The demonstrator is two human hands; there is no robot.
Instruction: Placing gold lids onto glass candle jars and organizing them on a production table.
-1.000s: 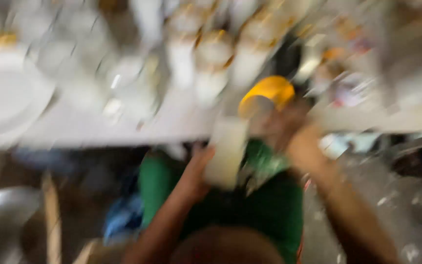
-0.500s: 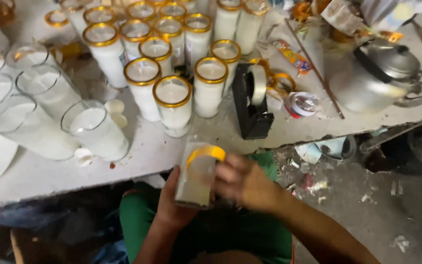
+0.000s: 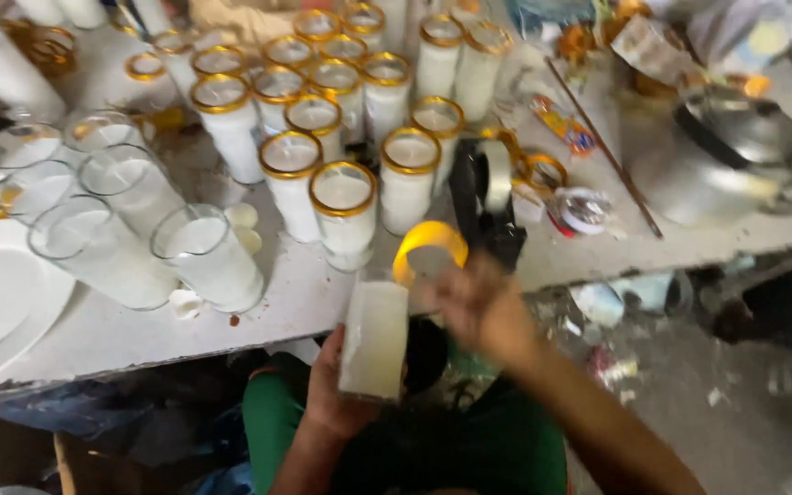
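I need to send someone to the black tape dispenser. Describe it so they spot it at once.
On the long pale table, look right of the cluster of gold-rimmed candle glasses, near the front edge. The tape dispenser stands just behind the yellow ring at the right hand: the only black, blocky thing among white candles.

Left hand [image 3: 336, 390] below the table edge [image 3: 231, 335], palm up, fingers curled closed around something. Right hand [image 3: 474, 302] just off that edge, blurred, fingers bent, forearm running down-right.
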